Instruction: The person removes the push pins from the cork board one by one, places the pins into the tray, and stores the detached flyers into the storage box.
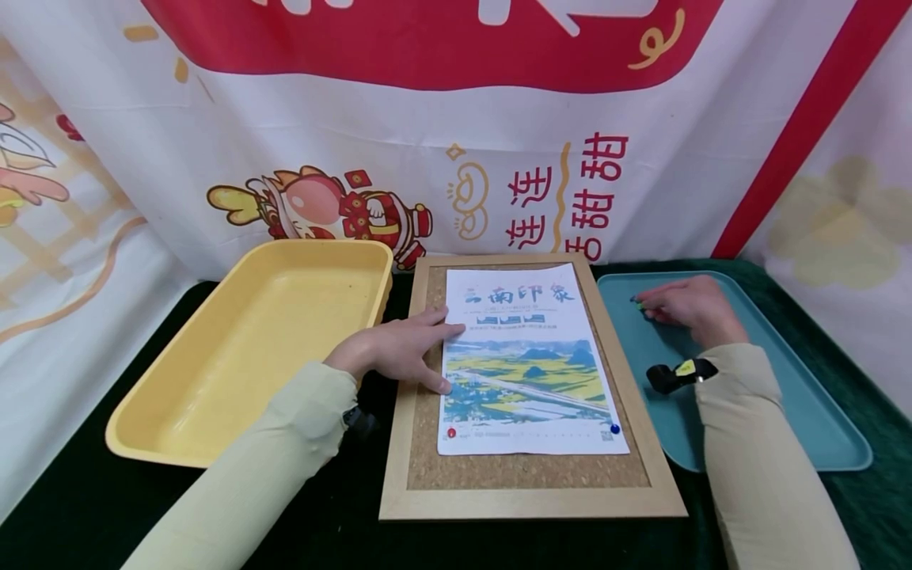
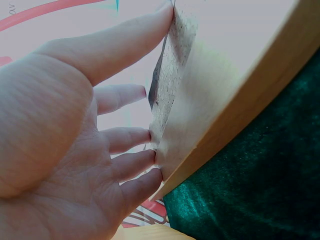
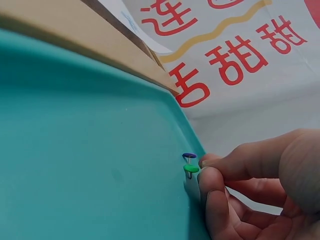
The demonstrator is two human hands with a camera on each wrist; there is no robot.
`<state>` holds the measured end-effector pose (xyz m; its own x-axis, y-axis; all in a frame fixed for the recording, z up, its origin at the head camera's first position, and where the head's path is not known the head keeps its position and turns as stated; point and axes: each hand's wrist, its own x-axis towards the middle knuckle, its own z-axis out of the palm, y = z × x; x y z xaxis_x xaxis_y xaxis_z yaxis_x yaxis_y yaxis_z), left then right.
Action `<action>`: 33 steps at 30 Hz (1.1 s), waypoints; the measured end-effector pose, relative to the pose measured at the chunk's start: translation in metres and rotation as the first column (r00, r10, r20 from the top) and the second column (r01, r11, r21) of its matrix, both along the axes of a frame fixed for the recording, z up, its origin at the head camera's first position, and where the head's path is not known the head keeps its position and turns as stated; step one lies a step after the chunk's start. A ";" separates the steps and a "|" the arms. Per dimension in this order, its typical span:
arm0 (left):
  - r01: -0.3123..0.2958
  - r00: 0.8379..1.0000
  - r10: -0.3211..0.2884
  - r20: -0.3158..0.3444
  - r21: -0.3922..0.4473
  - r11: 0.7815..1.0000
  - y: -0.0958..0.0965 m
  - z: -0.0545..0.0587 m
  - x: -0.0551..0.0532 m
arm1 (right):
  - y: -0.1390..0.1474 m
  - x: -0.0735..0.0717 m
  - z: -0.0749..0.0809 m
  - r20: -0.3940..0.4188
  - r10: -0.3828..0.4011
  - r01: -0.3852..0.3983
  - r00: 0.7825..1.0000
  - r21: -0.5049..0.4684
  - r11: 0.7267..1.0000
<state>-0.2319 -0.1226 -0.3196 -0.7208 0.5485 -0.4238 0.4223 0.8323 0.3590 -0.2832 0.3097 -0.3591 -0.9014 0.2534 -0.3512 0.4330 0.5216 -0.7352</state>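
A printed landscape poster (image 1: 527, 388) lies on a wood-framed cork board (image 1: 523, 475). A red pushpin (image 1: 452, 433) is at its lower left corner and a blue pushpin (image 1: 615, 428) at its lower right. My left hand (image 1: 399, 348) rests spread on the poster's left edge, thumb and fingers apart, reaching over the frame. Over the far left part of the teal tray (image 1: 805, 412), my right hand (image 1: 691, 305) has thumb and index finger together, pinching a green pushpin (image 3: 191, 169) at their tips. A purple-blue pushpin (image 3: 189, 155) is right beside it.
A yellow tray (image 1: 264, 348) stands left of the board, near its frame. Dark green cloth (image 1: 321, 522) covers the table. A white printed curtain (image 1: 399, 119) hangs close behind the board and trays.
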 end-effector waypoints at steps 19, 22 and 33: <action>-0.003 1.000 0.003 0.000 0.000 1.000 -0.001 0.001 0.001 | -0.008 0.004 0.007 -0.059 0.021 -0.023 0.998 -0.032 0.999; -0.007 1.000 0.007 0.003 -0.002 1.000 -0.001 0.001 0.000 | -0.011 0.004 0.009 -0.075 0.032 -0.034 0.997 -0.029 0.999; -0.014 1.000 0.014 0.007 -0.004 1.000 0.000 0.000 -0.001 | -0.033 0.008 0.031 -0.122 0.140 -0.143 0.983 -0.014 0.990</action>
